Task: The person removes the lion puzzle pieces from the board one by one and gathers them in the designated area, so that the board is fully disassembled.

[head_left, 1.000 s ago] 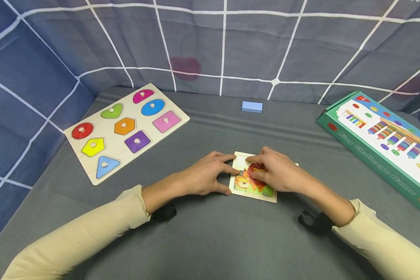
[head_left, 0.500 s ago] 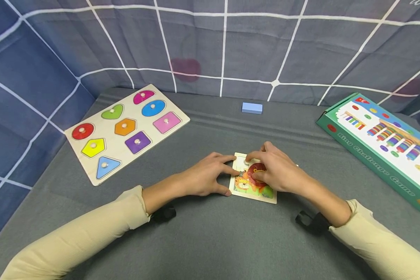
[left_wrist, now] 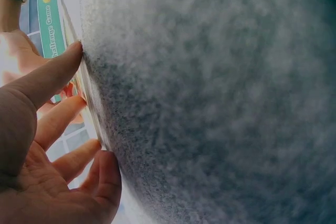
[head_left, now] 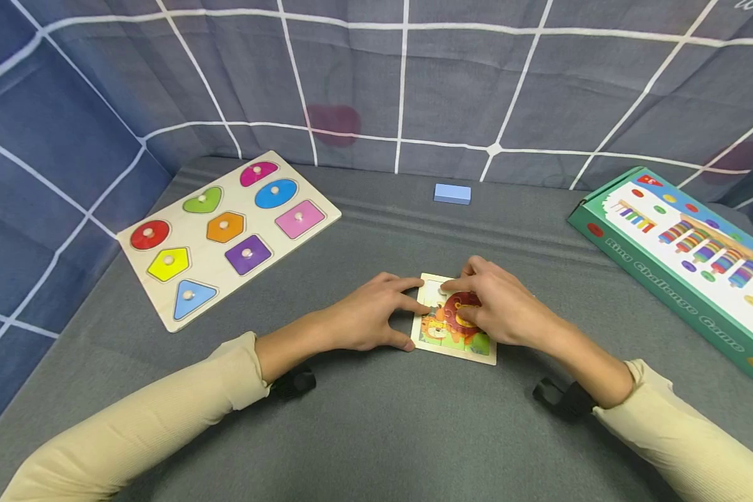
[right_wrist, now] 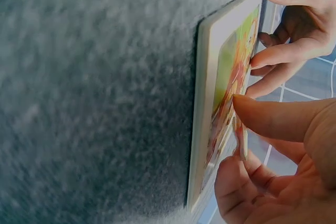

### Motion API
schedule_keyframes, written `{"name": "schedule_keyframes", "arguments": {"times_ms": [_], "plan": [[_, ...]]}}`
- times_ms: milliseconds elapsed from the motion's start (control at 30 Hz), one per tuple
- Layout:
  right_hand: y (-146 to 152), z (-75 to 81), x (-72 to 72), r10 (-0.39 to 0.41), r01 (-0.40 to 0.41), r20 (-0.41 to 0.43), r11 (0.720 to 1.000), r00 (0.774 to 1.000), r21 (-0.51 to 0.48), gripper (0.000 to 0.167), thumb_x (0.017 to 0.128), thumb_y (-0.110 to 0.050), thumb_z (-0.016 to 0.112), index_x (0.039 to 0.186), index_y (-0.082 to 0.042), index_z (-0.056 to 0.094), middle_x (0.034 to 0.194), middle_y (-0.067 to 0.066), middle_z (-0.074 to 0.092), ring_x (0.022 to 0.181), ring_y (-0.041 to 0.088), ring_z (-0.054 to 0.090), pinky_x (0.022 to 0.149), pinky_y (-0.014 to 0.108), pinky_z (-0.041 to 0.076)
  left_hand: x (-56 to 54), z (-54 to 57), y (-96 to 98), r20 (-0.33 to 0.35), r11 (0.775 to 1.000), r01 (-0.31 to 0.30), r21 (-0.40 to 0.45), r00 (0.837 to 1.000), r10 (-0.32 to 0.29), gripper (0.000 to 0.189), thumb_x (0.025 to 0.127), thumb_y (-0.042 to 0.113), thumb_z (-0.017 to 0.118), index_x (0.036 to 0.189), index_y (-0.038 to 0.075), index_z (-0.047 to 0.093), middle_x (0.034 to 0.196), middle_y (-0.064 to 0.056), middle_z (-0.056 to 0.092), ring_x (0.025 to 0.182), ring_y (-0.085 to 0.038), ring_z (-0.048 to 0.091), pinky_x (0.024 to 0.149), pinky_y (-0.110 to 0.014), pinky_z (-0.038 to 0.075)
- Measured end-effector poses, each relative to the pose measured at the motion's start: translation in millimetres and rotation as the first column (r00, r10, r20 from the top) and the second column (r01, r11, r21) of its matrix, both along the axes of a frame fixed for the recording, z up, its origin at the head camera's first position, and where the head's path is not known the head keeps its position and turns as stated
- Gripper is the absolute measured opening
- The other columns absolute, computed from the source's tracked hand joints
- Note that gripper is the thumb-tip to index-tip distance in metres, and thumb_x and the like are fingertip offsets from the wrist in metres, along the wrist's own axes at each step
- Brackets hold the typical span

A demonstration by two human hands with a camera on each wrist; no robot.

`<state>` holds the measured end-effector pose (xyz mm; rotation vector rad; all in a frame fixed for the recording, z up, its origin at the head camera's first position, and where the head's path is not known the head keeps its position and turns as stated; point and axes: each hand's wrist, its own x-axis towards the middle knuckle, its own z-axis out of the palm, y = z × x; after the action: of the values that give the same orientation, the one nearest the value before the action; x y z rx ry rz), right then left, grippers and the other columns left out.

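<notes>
A small square wooden jigsaw puzzle (head_left: 454, 354) with a lion picture lies flat on the cloth in front of me. My left hand (head_left: 370, 314) rests at its left side, with spread fingertips touching the frame and the thumb by the near left corner. Over the puzzle's right part, my right hand (head_left: 502, 303) pinches a puzzle piece (right_wrist: 240, 139) between thumb and fingers. In the right wrist view that piece stands tilted just above the board, largely covered by the fingers. The right hand hides the far right of the puzzle in the head view.
A wooden knob board (head_left: 185, 307) with several coloured shapes lies to the left. At the back sits a blue block (head_left: 452, 194). On the right lies a green Ring Challenge Game box (head_left: 684, 286). A dark checked cloth (head_left: 452, 84) rises behind.
The right hand has shifted slightly over the puzzle, its fingers rising a little and then lowering again. The left hand and the puzzle have stayed in place.
</notes>
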<state>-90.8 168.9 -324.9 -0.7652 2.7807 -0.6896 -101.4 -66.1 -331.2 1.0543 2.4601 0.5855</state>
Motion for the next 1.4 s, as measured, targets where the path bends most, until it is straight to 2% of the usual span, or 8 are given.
{"name": "schedule_keyframes", "arguments": {"times_ms": [233,433,567,867,1133,1267,1400], "plan": [[1.0,-0.5,-1.5,0.035,-0.034,0.008,0.999,0.999,-0.025,0.034,0.085,0.005,0.066,0.119,0.0,0.07,0.098,0.007,0.051,0.074,0.017,0.046,0.062,0.031,0.039,0.4,0.1,-0.3,-0.001,1.0,-0.005,-0.004,1.0,0.005,0.055,0.082,0.034,0.082,0.132,0.019,0.065,0.156,-0.006,0.036,0.134,-0.029,0.037,0.109,-0.044,0.034],[2.5,-3.4,-1.2,-0.008,0.008,0.014,1.0,1.0,-0.023,0.039,0.09,0.002,0.063,0.129,0.0,0.062,0.104,0.009,0.055,0.076,0.018,0.049,0.065,0.033,0.042,0.5,-0.8,-0.1,0.0,1.0,-0.004,-0.012,1.0,0.004,0.056,0.082,0.034,0.082,0.133,0.019,0.064,0.156,-0.007,0.036,0.135,-0.028,0.036,0.109,-0.044,0.034],[4.5,-5.3,0.5,-0.026,0.026,0.001,0.998,1.0,-0.065,0.041,0.093,-0.001,0.061,0.134,0.004,0.057,0.108,0.012,0.056,0.08,0.019,0.05,0.068,0.034,0.042,0.2,-0.5,0.5,-0.001,1.0,-0.002,-0.019,1.0,0.002,0.056,0.082,0.035,0.081,0.133,0.019,0.064,0.156,-0.006,0.036,0.135,-0.028,0.036,0.109,-0.044,0.034],[9.9,-4.3,4.3,-0.034,0.03,-0.024,0.986,0.999,-0.162,0.032,0.092,-0.002,0.066,0.124,0.003,0.065,0.108,0.007,0.057,0.086,0.018,0.053,0.071,0.035,0.043,0.9,0.5,0.1,0.002,1.0,-0.006,-0.021,1.0,0.006,0.056,0.082,0.035,0.081,0.133,0.019,0.064,0.156,-0.007,0.036,0.135,-0.028,0.036,0.109,-0.044,0.034],[23.3,0.2,9.7,-0.064,0.07,0.037,0.973,0.997,-0.22,0.034,0.094,-0.005,0.066,0.127,-0.002,0.065,0.105,0.006,0.052,0.08,0.017,0.048,0.066,0.03,0.043,0.0,1.1,1.0,-0.005,1.0,-0.004,-0.022,1.0,0.004,0.056,0.082,0.035,0.082,0.133,0.019,0.064,0.156,-0.007,0.036,0.134,-0.028,0.036,0.109,-0.044,0.034],[30.4,0.2,13.6,-0.063,0.068,0.028,0.968,0.998,-0.243,0.036,0.092,-0.002,0.067,0.127,-0.002,0.064,0.101,0.003,0.055,0.082,0.016,0.048,0.066,0.028,0.042,-0.1,1.2,0.4,0.0,1.0,-0.004,-0.004,1.0,0.004,0.054,0.083,0.037,0.08,0.132,0.019,0.065,0.155,-0.007,0.037,0.134,-0.028,0.036,0.109,-0.044,0.034],[35.9,1.3,19.3,-0.094,0.095,0.017,0.963,0.995,-0.252,0.035,0.09,-0.002,0.069,0.125,-0.003,0.065,0.102,0.001,0.057,0.085,0.016,0.05,0.068,0.029,0.042,0.5,0.7,0.0,0.003,1.0,-0.011,0.017,1.0,0.011,0.049,0.087,0.039,0.076,0.13,0.019,0.066,0.155,-0.007,0.038,0.134,-0.027,0.037,0.108,-0.044,0.034]]}}
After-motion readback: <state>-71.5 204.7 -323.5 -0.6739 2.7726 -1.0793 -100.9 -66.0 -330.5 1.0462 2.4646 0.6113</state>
